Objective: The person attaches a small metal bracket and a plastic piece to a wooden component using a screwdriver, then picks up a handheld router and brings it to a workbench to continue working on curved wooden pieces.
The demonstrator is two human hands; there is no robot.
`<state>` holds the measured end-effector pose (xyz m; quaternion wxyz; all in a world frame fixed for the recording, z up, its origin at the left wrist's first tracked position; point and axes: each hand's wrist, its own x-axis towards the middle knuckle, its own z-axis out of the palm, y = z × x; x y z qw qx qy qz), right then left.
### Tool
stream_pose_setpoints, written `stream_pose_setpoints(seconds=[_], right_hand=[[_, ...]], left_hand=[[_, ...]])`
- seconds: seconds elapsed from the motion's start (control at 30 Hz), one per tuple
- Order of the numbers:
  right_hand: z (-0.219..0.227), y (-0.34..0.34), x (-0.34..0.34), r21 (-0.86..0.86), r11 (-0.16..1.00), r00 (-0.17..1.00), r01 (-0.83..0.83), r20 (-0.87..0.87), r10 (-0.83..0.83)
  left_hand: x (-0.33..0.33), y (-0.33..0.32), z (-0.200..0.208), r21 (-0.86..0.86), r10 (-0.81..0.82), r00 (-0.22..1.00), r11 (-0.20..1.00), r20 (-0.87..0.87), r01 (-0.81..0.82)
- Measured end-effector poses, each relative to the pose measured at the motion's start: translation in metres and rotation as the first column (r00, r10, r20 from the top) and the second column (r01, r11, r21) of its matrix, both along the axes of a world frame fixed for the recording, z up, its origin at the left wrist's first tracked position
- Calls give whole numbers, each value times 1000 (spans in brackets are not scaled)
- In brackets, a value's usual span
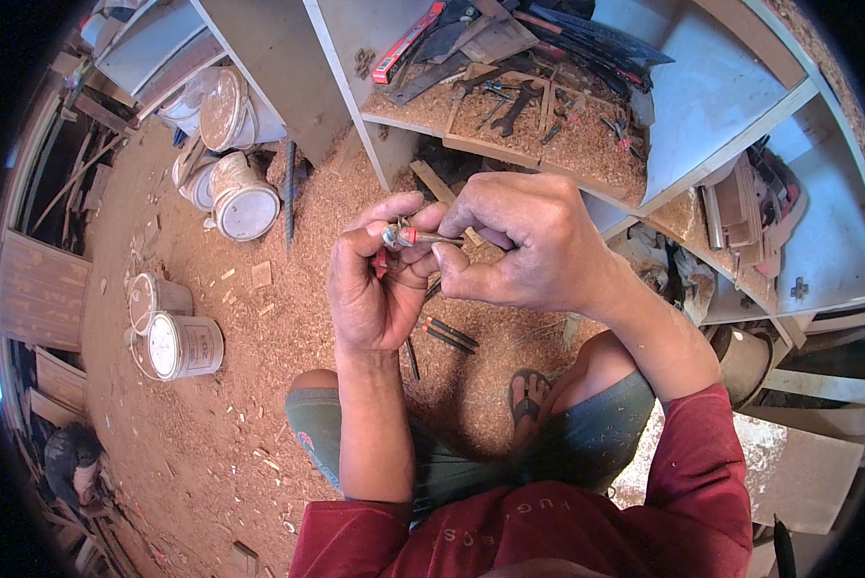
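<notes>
My left hand (375, 303) is raised palm up, its fingers curled round a few small metal pieces with red parts, which look like router bits (408, 236). One piece points to the right, with its thin steel shank toward my other hand. My right hand (534, 241) comes in from the right, thumb and forefinger pinched at the end of that shank. A second red piece (381, 262) shows against my left palm, partly covered by the fingers. The exact shape of the held pieces is too small to make out.
Ahead, a sawdust-covered shelf (587, 154) holds a wrench (517, 108), a red box (408, 43) and several loose tools. White buckets (247, 212) stand on the left among wood shavings. Dark slim sticks (449, 335) lie on the ground near my sandalled foot (528, 395).
</notes>
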<state>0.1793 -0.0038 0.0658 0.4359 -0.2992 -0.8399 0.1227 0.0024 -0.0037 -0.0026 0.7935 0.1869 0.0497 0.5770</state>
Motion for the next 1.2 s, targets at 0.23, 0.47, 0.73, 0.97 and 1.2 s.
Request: stream_pose_setpoints(seconds=[0.23, 0.47, 0.73, 0.97, 1.2], right_hand=[[-1, 0, 1, -21, 1000, 1000, 9, 24, -9], [-1, 12, 8, -301, 948, 986, 107, -90, -140], [-26, 78, 70, -709, 701, 735, 83, -431, -523], [-52, 133, 116, -740, 590, 807, 323, -110, -580], [-74, 178, 134, -449, 704, 831, 551, 370, -415]], left_hand=[[2, -1, 1, 1, -2, 1000, 1000, 12, 2], [3, 4, 2, -46, 144, 987, 988, -65, -147], [3, 14, -3, -63, 349, 879, 919, -326, -389], [18, 26, -19, -160, 341, 877, 898, -338, -411], [60, 73, -15, -66, 305, 790, 915, -532, -399]])
